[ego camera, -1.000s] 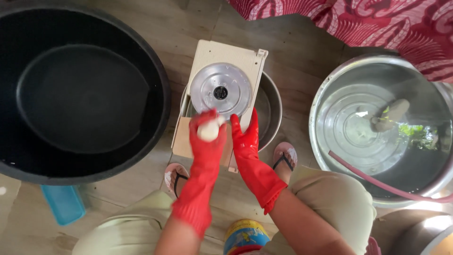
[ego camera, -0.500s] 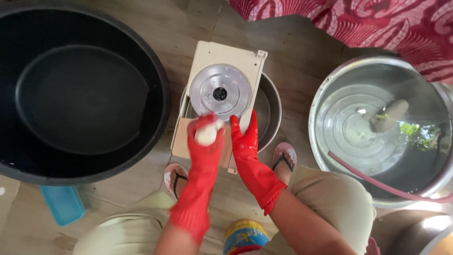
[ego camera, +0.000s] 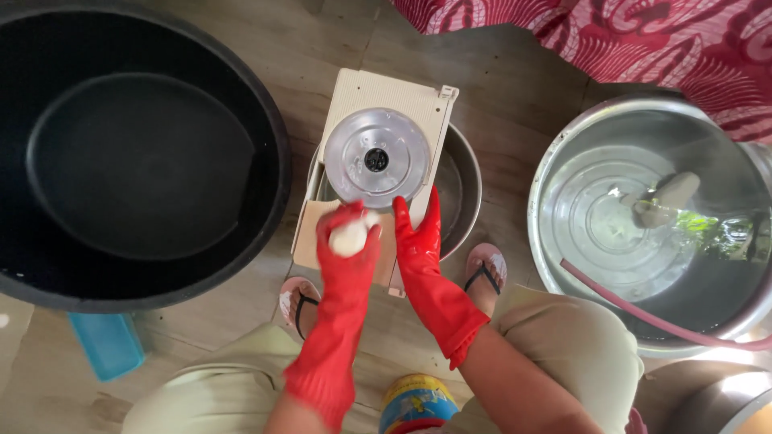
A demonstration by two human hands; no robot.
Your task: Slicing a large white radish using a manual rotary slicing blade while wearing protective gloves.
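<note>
A beige slicer board [ego camera: 362, 92] with a round metal disc [ego camera: 376, 158] lies across a small metal bowl [ego camera: 460, 189] on the wooden floor. Both my hands wear red rubber gloves. My left hand [ego camera: 347, 241] grips a white peeled lump [ego camera: 351, 236] and presses it on the board just below the disc. Beside it, my right hand [ego camera: 418, 237] lies flat along the board's right edge, fingers stretched out toward the disc and holding nothing.
A large black tub [ego camera: 121, 161] sits at the left and a wide steel basin [ego camera: 643, 233] with water, a pale object and a pink hose [ego camera: 643, 309] at the right. A blue block [ego camera: 104, 345], a colourful can [ego camera: 414, 406] and red patterned cloth [ego camera: 643, 40] are nearby.
My left hand has slid the white lump a little back toward me, away from the disc. The right hand has stayed on the board.
</note>
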